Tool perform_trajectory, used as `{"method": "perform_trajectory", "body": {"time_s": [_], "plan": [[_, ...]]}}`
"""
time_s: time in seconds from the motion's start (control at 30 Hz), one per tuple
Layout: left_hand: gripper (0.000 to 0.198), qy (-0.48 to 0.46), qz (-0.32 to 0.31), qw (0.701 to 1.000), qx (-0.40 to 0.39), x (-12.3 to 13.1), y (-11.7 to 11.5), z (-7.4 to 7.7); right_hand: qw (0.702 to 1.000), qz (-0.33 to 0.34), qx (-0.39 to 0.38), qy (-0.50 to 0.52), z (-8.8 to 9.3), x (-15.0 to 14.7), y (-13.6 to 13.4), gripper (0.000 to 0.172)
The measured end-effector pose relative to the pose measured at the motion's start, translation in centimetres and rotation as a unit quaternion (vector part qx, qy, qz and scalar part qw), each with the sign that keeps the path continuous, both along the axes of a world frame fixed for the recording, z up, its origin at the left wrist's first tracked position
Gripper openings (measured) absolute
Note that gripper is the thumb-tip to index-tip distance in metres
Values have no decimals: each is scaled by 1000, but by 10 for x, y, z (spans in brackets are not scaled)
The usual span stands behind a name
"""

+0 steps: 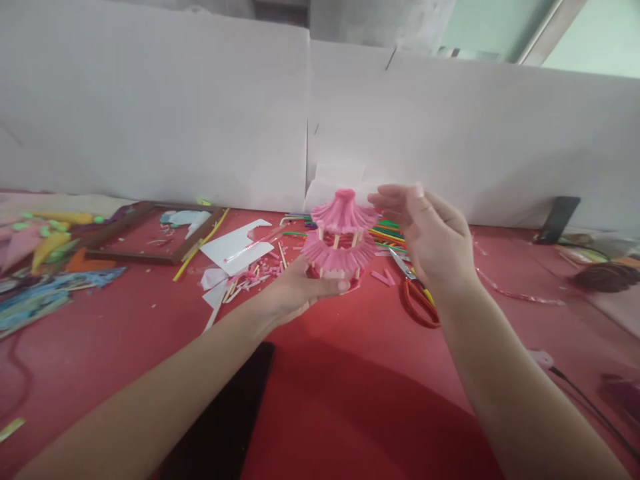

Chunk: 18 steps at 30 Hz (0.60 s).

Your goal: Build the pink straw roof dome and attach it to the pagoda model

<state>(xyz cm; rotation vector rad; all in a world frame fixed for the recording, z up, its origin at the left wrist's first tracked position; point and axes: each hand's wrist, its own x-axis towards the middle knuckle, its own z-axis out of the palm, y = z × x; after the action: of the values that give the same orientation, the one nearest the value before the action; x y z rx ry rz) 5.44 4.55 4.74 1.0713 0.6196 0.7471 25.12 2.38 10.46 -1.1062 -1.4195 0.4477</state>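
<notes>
A small two-tiered pink model pagoda (345,217), with ridged flaring roofs on pale sticks, is held upright above the red table. My left hand (305,287) grips its base from the left, thumb across the front. To the right of the upper roof is my right hand (433,233), fingers loosely extended and apart, holding nothing visible. Its fingertips are close to the roof edge; whether they touch it I cannot tell. Beneath the right wrist lie scissors (419,301) with red handles. Behind the model are several colored pipe cleaners (390,230).
Pink scraps and sticks (253,277) lie beside cut white paper (235,250). A brown frame (135,257) and colorful craft pieces (50,233) are at left. A black tablet-like slab (225,413) lies below my left arm. White boards (200,107) stand along the back.
</notes>
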Motion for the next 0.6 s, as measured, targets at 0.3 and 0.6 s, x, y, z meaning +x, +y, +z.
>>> {"method": "perform_trajectory", "body": {"time_s": [0.3, 0.6], "plan": [[68, 46, -64, 991, 106, 3, -10, 9, 997, 50, -41, 37, 1, 4, -1, 26], [57, 63, -64, 988, 129, 2, -7, 4, 997, 69, -35, 28, 0, 3, -2, 26]]}}
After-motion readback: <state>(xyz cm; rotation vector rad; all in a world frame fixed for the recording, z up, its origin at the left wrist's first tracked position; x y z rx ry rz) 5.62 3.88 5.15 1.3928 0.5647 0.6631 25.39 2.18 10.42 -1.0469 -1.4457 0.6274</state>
